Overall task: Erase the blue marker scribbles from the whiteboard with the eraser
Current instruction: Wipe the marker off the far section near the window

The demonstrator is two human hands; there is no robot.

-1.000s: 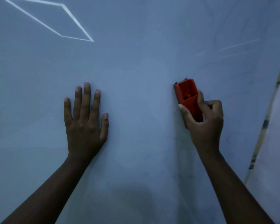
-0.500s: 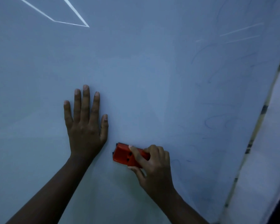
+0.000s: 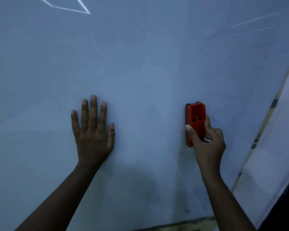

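The right hand (image 3: pixel 207 144) grips the orange eraser (image 3: pixel 195 120) against the whiteboard (image 3: pixel 140 64); the left hand (image 3: pixel 93 130) lies flat, fingers spread, well left. Faint blue scribbles (image 3: pixel 223 115), seemingly just right of the eraser, risk being missed.

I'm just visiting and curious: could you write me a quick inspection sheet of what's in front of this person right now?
Surface: whiteboard, dimly lit, mostly wiped.
Job's things: orange eraser, upright, against the board; faint blue scribbles remain to its right and toward the upper right.
Clutter: nothing seen.
Hands: left hand flat on the board, fingers spread, empty; right hand grips the eraser's lower part.
Cables: nothing seen.
Surroundings: worn board frame along the right edge; white reflected lines at the top left.
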